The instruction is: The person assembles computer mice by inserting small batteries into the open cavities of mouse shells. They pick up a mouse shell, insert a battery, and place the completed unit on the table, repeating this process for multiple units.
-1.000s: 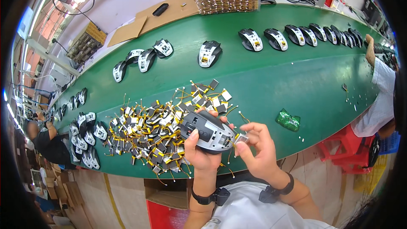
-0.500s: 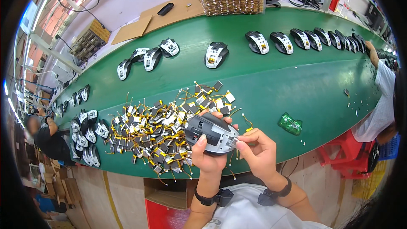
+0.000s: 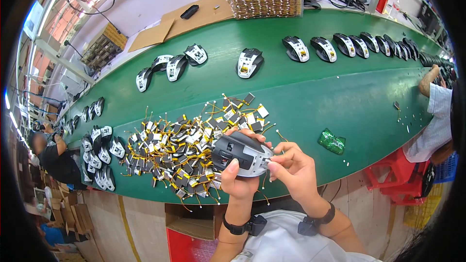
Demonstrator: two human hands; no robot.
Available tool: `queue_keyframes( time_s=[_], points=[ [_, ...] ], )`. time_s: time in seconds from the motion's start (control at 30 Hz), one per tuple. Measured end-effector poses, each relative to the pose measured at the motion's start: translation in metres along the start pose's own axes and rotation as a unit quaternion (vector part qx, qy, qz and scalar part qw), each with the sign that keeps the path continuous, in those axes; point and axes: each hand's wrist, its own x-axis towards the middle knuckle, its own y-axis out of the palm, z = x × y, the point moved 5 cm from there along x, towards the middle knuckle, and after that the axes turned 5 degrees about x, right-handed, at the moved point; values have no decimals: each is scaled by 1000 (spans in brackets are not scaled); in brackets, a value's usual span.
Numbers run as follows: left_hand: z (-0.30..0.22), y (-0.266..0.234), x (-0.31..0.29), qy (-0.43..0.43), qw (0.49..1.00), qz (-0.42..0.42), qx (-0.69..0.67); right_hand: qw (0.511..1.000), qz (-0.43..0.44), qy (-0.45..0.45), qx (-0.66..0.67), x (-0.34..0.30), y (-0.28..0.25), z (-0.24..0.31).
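Note:
A black and grey computer mouse (image 3: 242,153), its underside turned up, lies in my left hand (image 3: 237,178). My left fingers wrap its far side and the thumb presses the near edge. My right hand (image 3: 295,167) is closed in a pinch at the mouse's right end. Between thumb and fingers is a small greyish piece, too covered to name. Just beyond and left of my hands spreads a heap of small flat batteries (image 3: 179,150) with yellow tape and thin wires ending in white plugs.
Several mice (image 3: 250,63) sit in a line along the green belt (image 3: 218,63), and more are stacked (image 3: 99,153) at left. A green packet (image 3: 332,141) lies right of my hands. A co-worker's arm (image 3: 429,80) is at far right; another person (image 3: 60,157) is at left.
The mice on the belt have shifted slightly right. The mouse in my hands is tilted a little differently, with my right hand still pinching at its end. The right co-worker's arm has drawn back nearer.

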Motion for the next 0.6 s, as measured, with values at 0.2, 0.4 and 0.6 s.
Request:
queue_keyframes(
  time_s=[0.2,0.4,0.6],
  points=[
    [1,-1,3,-8,998,40,38,992,20,101,74,5,-8,-7],
    [5,-4,2,-48,998,-3,-32,999,-28,30,32,8,-7,-5],
    [9,-6,-1,-6,998,12,65,990,-21,97,97,8,-12,-12]
  ],
)
